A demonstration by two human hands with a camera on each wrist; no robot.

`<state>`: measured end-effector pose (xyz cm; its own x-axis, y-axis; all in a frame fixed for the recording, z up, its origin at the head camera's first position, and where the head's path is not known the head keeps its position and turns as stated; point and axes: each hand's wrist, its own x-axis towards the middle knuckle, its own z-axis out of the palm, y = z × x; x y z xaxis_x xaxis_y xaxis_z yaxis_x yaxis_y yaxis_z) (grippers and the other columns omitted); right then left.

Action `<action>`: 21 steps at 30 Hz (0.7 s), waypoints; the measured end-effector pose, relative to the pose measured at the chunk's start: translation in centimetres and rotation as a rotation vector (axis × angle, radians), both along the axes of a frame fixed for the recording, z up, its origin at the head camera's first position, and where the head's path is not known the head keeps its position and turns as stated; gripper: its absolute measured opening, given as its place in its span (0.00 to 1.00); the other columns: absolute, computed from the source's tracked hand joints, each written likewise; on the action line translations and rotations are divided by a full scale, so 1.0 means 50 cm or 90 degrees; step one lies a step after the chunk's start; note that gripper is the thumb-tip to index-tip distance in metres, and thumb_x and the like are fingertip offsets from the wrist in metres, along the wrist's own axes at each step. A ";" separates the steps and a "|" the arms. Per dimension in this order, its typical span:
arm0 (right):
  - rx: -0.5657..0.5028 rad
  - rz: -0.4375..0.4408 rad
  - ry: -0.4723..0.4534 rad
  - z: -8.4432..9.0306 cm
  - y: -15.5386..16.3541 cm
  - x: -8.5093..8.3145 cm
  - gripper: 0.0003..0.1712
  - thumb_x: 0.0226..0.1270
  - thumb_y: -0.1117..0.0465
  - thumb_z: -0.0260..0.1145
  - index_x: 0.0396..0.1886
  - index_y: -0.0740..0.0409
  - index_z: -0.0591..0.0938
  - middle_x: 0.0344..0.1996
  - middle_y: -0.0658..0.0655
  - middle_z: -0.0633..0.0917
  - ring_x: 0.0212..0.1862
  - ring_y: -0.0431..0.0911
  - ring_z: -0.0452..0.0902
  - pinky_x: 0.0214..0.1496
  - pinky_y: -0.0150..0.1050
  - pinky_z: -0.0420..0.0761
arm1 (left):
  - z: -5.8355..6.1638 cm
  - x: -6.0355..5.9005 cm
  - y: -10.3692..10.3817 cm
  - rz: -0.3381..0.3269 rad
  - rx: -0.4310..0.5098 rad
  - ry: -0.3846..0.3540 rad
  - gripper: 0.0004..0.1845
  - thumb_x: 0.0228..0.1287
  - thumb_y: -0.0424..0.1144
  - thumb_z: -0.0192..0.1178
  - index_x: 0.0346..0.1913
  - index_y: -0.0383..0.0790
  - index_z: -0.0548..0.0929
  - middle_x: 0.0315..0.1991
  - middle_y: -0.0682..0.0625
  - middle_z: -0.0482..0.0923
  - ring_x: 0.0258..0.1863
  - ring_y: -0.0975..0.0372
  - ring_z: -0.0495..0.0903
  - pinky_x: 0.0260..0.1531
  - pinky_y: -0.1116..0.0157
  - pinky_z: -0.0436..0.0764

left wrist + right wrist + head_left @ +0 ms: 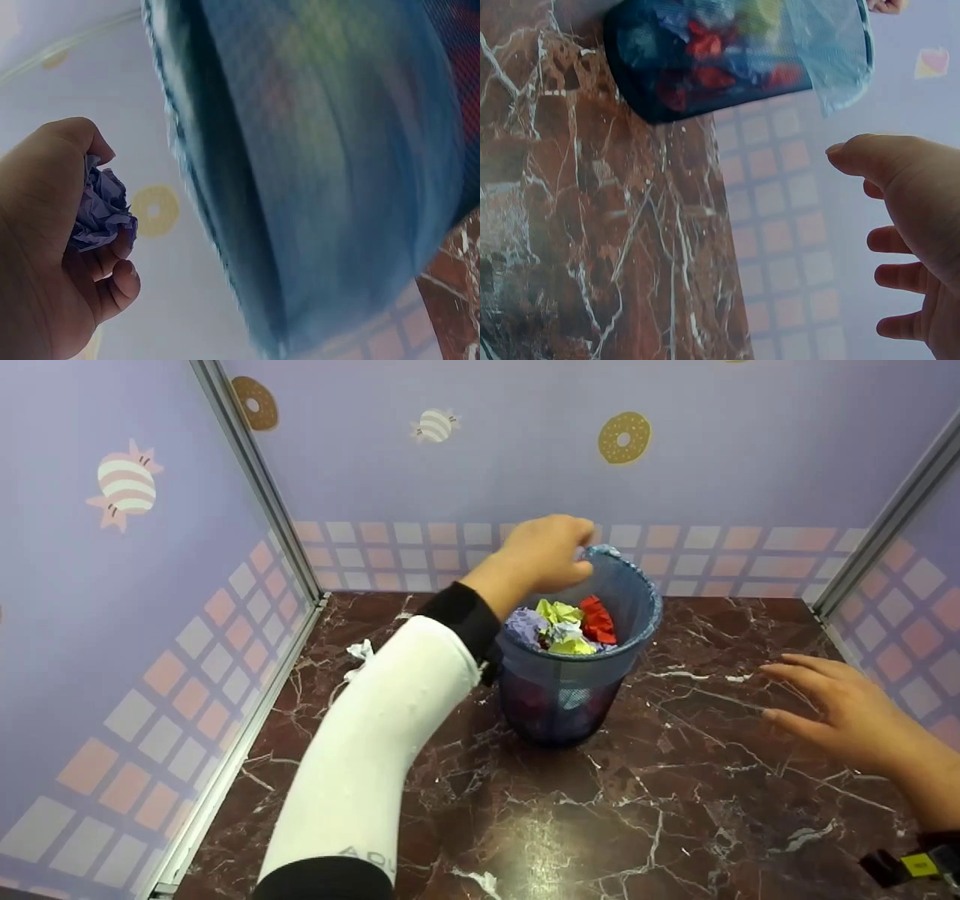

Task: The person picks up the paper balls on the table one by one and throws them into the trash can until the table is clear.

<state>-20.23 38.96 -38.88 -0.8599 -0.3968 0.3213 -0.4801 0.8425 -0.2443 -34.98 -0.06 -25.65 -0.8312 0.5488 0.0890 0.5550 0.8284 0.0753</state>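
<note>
A small mesh bin (559, 705) lined with a blue plastic bag (637, 592) stands mid-table, filled with crumpled paper balls (570, 626) in yellow, red and lilac. My left hand (544, 555) hovers over the bin's far rim; in the left wrist view its fingers (112, 281) curl round a crumpled lilac paper ball (101, 210) beside the bag (330, 172). My right hand (832, 701) floats to the right of the bin, apart from it, fingers (892, 240) spread and holding nothing. The bin (705, 64) shows in the right wrist view too.
The dark red marble tabletop (637, 810) is fenced by lilac panel walls (112, 607) on the left, back and right. A white paper scrap (361, 651) lies near the back left corner; another (480, 879) lies by the front edge.
</note>
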 end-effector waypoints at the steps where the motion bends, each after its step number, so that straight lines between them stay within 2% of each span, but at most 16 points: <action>1: 0.002 -0.012 -0.012 -0.001 0.005 0.001 0.34 0.58 0.49 0.73 0.65 0.46 0.75 0.66 0.65 0.70 0.64 0.68 0.63 0.62 0.72 0.58 | -0.002 0.002 0.009 -0.007 -0.006 -0.001 0.11 0.63 0.50 0.51 0.42 0.48 0.70 0.40 0.54 0.71 0.39 0.60 0.70 0.36 0.61 0.68; 6: 0.002 -0.032 -0.027 -0.006 0.015 0.003 0.34 0.60 0.49 0.71 0.66 0.46 0.74 0.66 0.66 0.70 0.64 0.69 0.62 0.62 0.73 0.57 | -0.007 0.009 0.032 -0.026 -0.028 -0.007 0.13 0.67 0.51 0.49 0.47 0.48 0.72 0.41 0.55 0.71 0.39 0.60 0.70 0.37 0.61 0.66; 15: 0.000 -0.024 -0.014 -0.007 0.006 -0.001 0.34 0.58 0.50 0.73 0.64 0.50 0.75 0.66 0.67 0.70 0.63 0.70 0.63 0.61 0.72 0.58 | -0.012 0.006 0.033 -0.014 -0.030 -0.006 0.13 0.67 0.51 0.49 0.47 0.50 0.72 0.41 0.56 0.72 0.40 0.61 0.70 0.38 0.61 0.67; 18: -0.005 -0.018 -0.009 -0.010 0.001 -0.004 0.34 0.57 0.51 0.74 0.64 0.51 0.76 0.65 0.67 0.71 0.63 0.70 0.63 0.61 0.72 0.59 | -0.013 0.005 0.033 -0.015 -0.020 -0.013 0.15 0.68 0.56 0.50 0.47 0.50 0.72 0.42 0.56 0.73 0.41 0.61 0.71 0.39 0.61 0.69; 21: -0.006 -0.014 -0.002 -0.011 -0.007 -0.006 0.34 0.55 0.51 0.74 0.63 0.51 0.76 0.65 0.67 0.71 0.62 0.70 0.64 0.59 0.72 0.60 | -0.010 0.004 0.032 -0.018 -0.012 -0.023 0.21 0.68 0.62 0.49 0.52 0.51 0.73 0.48 0.56 0.76 0.46 0.61 0.74 0.43 0.59 0.73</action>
